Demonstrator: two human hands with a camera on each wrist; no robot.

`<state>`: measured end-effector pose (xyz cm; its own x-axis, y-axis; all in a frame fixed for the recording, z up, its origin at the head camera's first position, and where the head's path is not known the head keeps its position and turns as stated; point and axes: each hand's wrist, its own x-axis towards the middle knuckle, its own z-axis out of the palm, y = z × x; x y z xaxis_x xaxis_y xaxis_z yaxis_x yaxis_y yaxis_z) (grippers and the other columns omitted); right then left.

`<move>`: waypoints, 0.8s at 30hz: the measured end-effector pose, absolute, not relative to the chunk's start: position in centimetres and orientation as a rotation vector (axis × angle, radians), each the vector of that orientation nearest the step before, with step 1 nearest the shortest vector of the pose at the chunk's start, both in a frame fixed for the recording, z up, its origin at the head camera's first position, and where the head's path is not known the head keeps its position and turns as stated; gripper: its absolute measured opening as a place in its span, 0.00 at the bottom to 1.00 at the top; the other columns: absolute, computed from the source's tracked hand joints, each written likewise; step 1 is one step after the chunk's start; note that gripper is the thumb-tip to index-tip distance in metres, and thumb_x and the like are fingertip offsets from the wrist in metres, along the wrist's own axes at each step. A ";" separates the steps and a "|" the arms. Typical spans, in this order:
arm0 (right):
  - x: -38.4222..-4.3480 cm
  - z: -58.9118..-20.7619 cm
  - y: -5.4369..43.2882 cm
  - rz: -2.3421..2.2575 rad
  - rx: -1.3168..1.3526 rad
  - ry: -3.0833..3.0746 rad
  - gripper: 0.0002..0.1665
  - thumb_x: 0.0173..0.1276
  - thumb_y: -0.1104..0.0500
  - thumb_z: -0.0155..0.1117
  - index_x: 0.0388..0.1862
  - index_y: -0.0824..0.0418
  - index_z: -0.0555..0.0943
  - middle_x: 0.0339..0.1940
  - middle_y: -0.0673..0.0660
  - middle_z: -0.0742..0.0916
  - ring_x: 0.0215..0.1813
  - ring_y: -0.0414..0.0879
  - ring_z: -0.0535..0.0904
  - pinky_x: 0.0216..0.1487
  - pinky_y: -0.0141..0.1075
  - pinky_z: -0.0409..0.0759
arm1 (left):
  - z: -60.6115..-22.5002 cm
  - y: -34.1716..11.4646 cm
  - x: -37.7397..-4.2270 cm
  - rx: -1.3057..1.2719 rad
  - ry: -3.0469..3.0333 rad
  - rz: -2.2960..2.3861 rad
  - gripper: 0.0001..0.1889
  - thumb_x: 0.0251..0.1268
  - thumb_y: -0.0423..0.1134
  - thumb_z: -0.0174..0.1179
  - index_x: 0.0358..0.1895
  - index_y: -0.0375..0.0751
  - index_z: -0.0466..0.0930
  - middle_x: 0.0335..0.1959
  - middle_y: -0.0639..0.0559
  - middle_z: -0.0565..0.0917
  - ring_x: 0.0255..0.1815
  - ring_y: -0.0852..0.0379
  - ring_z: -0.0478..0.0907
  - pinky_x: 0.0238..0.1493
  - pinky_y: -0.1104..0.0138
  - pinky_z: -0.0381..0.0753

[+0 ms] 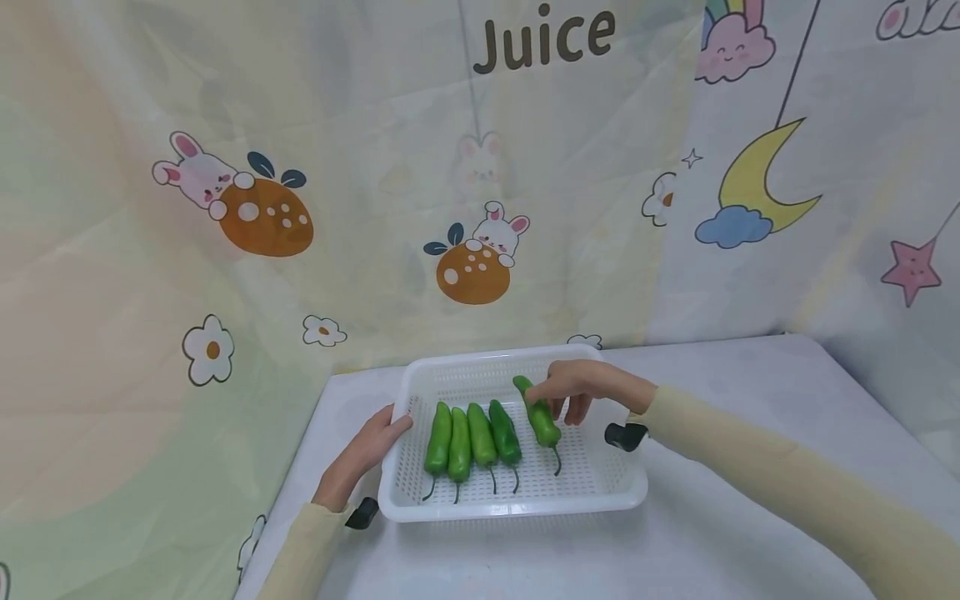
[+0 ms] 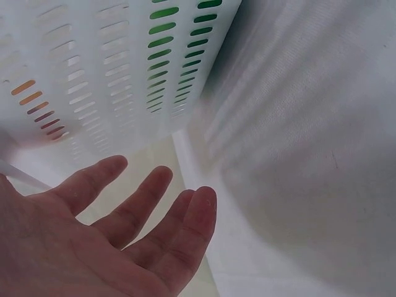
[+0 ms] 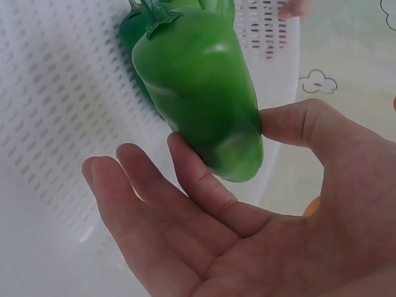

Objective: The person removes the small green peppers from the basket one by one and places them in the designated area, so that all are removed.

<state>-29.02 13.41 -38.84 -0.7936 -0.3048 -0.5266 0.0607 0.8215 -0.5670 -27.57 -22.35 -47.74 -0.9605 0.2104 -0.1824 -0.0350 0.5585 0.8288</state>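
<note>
A white perforated plastic basket [image 1: 517, 507] stands on the table and holds several green peppers [image 1: 482, 433] side by side, stems towards the front. My left hand [image 1: 367, 443] grips its left rim, thumb hooked over the edge; in the left wrist view the other fingers [image 2: 139, 207] spread along the outside, apart from the slotted wall. Inside the basket, right of the row, my right hand [image 1: 581, 385] pinches another green pepper [image 3: 198, 93] near its tip, between thumb and index finger. Its remaining fingers hang loosely curled and touch nothing. This pepper's stem points to the front.
Under the basket is a white-covered table [image 1: 720, 375]. A cloth backdrop [image 1: 360, 192] printed with bunnies, flowers and a moon rises behind and at the left. Small black wrist cameras [image 1: 626, 436] sit below both wrists.
</note>
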 end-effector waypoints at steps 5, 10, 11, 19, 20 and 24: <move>-28.8 -38.7 14.0 -0.795 -0.194 2.383 0.23 0.66 0.43 0.59 0.30 0.62 0.84 0.38 0.62 0.90 0.31 0.50 0.88 0.38 0.40 0.90 | -47.8 -22.3 -27.7 0.154 2.525 1.372 0.28 0.78 0.45 0.44 0.76 0.40 0.60 0.47 0.41 0.87 0.35 0.48 0.90 0.34 0.57 0.91; -28.5 -38.5 14.2 -0.821 -0.213 2.371 0.23 0.65 0.43 0.60 0.31 0.63 0.84 0.39 0.62 0.90 0.32 0.50 0.88 0.37 0.40 0.90 | -47.6 -22.3 -27.6 0.146 2.515 1.384 0.28 0.78 0.45 0.44 0.76 0.40 0.60 0.48 0.40 0.87 0.36 0.47 0.89 0.34 0.57 0.91; -28.5 -38.4 14.2 -0.825 -0.218 2.367 0.23 0.65 0.43 0.60 0.31 0.63 0.84 0.41 0.63 0.90 0.32 0.50 0.88 0.38 0.40 0.90 | -47.5 -22.3 -27.6 0.143 2.517 1.386 0.28 0.78 0.45 0.44 0.76 0.40 0.60 0.48 0.40 0.87 0.36 0.47 0.89 0.34 0.57 0.91; -27.9 -37.3 14.8 -0.853 -0.250 2.360 0.21 0.66 0.43 0.60 0.30 0.61 0.84 0.36 0.58 0.90 0.34 0.50 0.88 0.37 0.40 0.90 | -47.9 -22.3 -27.6 0.130 2.499 1.406 0.29 0.78 0.45 0.44 0.77 0.40 0.57 0.52 0.37 0.86 0.38 0.46 0.90 0.34 0.57 0.91; -27.9 -37.2 15.0 -0.863 -0.247 2.360 0.21 0.66 0.44 0.60 0.30 0.61 0.84 0.35 0.57 0.90 0.34 0.50 0.88 0.37 0.40 0.90 | -47.9 -22.3 -27.6 0.128 2.499 1.406 0.29 0.78 0.45 0.44 0.78 0.40 0.57 0.52 0.37 0.86 0.38 0.46 0.90 0.34 0.57 0.91; -27.8 -36.9 15.4 -0.890 -0.247 2.351 0.21 0.65 0.43 0.60 0.29 0.60 0.84 0.34 0.56 0.89 0.34 0.50 0.88 0.37 0.40 0.90 | -47.9 -22.3 -27.5 0.131 2.500 1.407 0.29 0.78 0.46 0.44 0.77 0.41 0.58 0.51 0.38 0.86 0.37 0.46 0.90 0.34 0.57 0.91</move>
<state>-27.79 15.39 -36.87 -0.7989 -0.3690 -0.4750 0.0381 0.7570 -0.6522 -27.55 -22.26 -47.91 -0.9597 0.2086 -0.1884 -0.0528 0.5247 0.8497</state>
